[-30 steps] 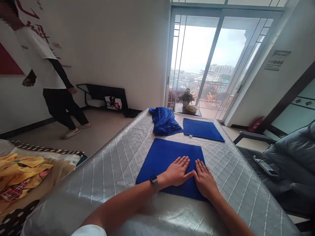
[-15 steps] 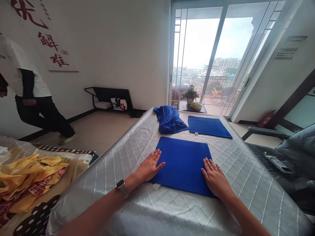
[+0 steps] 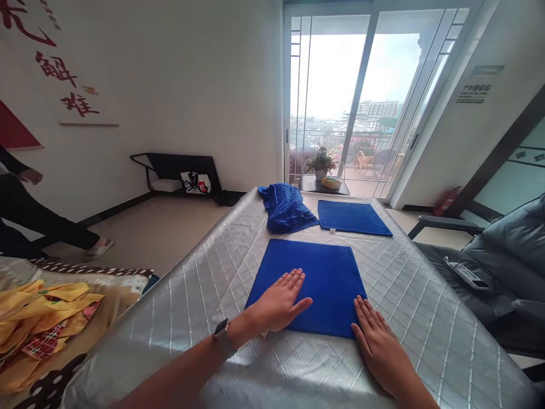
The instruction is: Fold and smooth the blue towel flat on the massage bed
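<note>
A folded blue towel [image 3: 317, 278] lies flat on the silver quilted mattress [image 3: 200, 284] in front of me. My left hand [image 3: 279, 304], with a watch on the wrist, rests flat and open on the towel's near left corner. My right hand [image 3: 378, 346] lies flat and open on the mattress, fingertips at the towel's near right corner. Further back lie a second folded blue towel [image 3: 353, 217] and a crumpled blue cloth [image 3: 285, 207].
A person [image 3: 25, 210] walks along the left wall. Yellow cloths [image 3: 38, 318] sit on a patterned bed at lower left. A dark recliner [image 3: 506, 267] with a remote stands at the right. Glass balcony doors [image 3: 353, 102] and a small plant table [image 3: 323, 184] are behind the mattress.
My hands slid from the middle of the towel out to its sides, then toward its near corners. The person at the left walked further left, mostly out of view.
</note>
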`<control>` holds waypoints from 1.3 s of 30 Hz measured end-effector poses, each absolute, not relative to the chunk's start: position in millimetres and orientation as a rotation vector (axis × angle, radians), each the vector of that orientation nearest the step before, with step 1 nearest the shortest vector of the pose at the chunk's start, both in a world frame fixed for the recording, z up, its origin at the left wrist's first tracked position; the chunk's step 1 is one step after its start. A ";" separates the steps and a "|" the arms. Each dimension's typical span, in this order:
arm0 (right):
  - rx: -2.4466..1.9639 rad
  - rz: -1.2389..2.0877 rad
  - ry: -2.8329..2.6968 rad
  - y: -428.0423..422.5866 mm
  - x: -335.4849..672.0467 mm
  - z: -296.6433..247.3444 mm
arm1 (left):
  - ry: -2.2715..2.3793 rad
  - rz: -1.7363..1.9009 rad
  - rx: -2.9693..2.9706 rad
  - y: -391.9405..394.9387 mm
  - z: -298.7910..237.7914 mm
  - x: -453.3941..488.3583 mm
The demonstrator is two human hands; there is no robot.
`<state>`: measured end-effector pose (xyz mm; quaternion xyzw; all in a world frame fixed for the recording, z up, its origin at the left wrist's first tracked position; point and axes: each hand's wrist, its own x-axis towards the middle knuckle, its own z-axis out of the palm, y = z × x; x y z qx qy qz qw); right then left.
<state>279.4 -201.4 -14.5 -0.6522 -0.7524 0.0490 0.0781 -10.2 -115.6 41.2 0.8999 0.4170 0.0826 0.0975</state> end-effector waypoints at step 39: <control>-1.938 0.013 -2.465 -157.0 283.9 21.0 | 1.600 0.334 2.572 -159.3 -4.8 -65.1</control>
